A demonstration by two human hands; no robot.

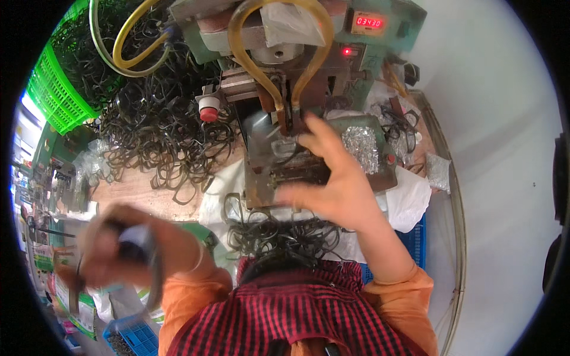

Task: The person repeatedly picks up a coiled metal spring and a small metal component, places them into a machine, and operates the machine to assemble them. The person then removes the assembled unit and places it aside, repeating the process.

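My left hand [116,249], smeared by motion, is at the lower left, off the table's edge. Its curled fingers hold a dark eyeglass frame [155,270], also blurred. My right hand [341,184] reaches over the bench machine [258,184], fingers and thumb spread apart with nothing between them. Its fingertips are close to the machine's working head [289,115], where two yellow hoses [242,50] come down. Just below the head is a blurred, thin-rimmed shape [285,151] that I cannot make out clearly. Several dark eyeglass frames [279,234] lie in a heap right before my body.
A large pile of dark frames [148,113] covers the bench at left, beside a green basket [53,89]. A tray of small shiny metal parts [360,148] is right of the machine. A red push button [208,113] juts out left. A white wall [499,148] borders the right.
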